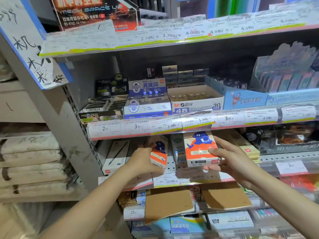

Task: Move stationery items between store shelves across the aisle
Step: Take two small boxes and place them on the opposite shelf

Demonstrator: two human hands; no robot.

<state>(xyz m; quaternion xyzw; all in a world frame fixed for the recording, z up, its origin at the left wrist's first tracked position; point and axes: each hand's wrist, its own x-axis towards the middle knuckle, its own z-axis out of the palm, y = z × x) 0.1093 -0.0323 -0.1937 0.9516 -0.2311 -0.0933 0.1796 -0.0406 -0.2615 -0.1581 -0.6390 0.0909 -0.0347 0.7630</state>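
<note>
Two orange and white boxes with a blue cartoon creature sit at the third shelf from the top. My right hand (224, 157) grips the larger-looking box (198, 149) by its right edge and underside, face toward me. My left hand (143, 161) holds the second box (159, 152) from its left side, tilted so its narrow side shows. Both boxes are at the shelf's front, above the perforated grey shelf floor (170, 163).
White pen boxes (117, 156) lie left of my left hand; beige boxes (241, 144) lie behind my right hand. Eraser cartons (195, 102) fill the shelf above. Brown notebooks (167, 204) stand below. A grey upright (69, 131) borders the left, with stacked paper (31, 161) beyond.
</note>
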